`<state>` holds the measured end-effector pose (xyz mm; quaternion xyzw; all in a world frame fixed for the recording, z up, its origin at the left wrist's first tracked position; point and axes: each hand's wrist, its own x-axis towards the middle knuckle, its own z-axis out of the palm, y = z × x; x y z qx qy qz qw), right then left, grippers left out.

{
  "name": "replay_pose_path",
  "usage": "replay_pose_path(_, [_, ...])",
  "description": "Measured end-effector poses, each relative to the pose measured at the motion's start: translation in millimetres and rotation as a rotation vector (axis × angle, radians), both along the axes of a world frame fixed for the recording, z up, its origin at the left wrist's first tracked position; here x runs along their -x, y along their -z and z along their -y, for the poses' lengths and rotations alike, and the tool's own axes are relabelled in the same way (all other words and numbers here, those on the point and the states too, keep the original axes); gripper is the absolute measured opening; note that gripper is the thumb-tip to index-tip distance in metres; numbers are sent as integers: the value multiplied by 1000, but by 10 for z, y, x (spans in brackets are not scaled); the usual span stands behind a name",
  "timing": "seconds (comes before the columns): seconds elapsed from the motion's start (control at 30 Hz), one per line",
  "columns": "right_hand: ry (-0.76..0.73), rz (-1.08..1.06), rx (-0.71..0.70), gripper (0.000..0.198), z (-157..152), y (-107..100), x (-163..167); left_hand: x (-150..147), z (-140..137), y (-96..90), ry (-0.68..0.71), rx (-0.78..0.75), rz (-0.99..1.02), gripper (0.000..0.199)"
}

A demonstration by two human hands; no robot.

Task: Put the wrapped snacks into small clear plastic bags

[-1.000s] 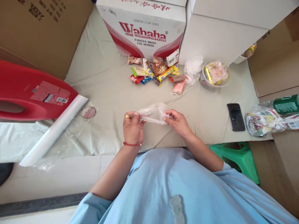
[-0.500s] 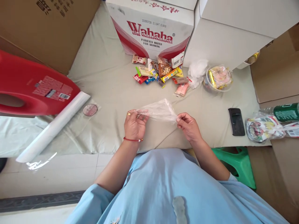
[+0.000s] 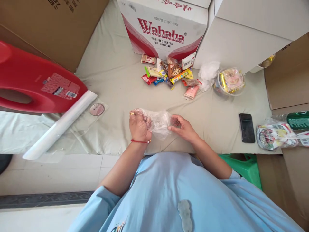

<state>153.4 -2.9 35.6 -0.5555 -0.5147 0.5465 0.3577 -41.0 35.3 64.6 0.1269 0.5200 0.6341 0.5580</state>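
A crumpled sheet of thin clear plastic (image 3: 159,124), perhaps a bag, is stretched between my two hands just above the cloth-covered table (image 3: 120,96). My left hand (image 3: 140,124), with a ring and a red bracelet, has its fingers curled into one end of the plastic, which partly covers them. My right hand (image 3: 182,126) pinches the opposite end between thumb and fingers. Beyond the hands lies a pile of wrapped snacks (image 3: 172,72). To the left is a flat round pink disc (image 3: 97,109) in a clear wrapper.
On the left, a roll of clear plastic (image 3: 60,125) leans beside a red jug (image 3: 43,83). A Wahaha carton (image 3: 166,32) stands behind the snacks. Rightward are white crumpled plastic (image 3: 209,74), a tub of snacks (image 3: 230,82), a phone (image 3: 247,128) and a green-labelled bottle (image 3: 299,120).
The plastic has gone from a flat, pulled-out triangle to a bunched shape. My right hand has come closer to my left, and my left fingers have curled in. The view has shifted slightly.
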Motion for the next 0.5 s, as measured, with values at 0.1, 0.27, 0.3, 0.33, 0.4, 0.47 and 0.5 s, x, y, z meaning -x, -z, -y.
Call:
replay_pose_path(0.1, [88, -22, -35, 27, -58, -20, -44, 100, -13, 53, 55, -28, -74, 45])
replay_pose_path(0.27, [268, -279, 63, 34, -159, -205, -251, 250, -17, 195, 230, -29, -249, 34])
replay_pose_path(0.3, [279, -336, 113, 37, -171, -248, -278, 261, -17, 214, 275, -26, -272, 33])
replay_pose_path(0.33, [281, -382, 166, 39, -181, -288, -299, 269, -22, 228, 318, -20, -291, 34])
replay_pose_path(0.4, [269, -447, 261, 43, -200, -348, -324, 283, -47, 239, 384, 0, -307, 36])
replay_pose_path(0.47, [257, -506, 332, 44, -228, -370, -337, 305, -85, 232, 403, 35, -292, 39])
replay_pose_path(0.5, [263, -533, 350, 44, -248, -364, -341, 319, -102, 224, 400, 61, -280, 41])
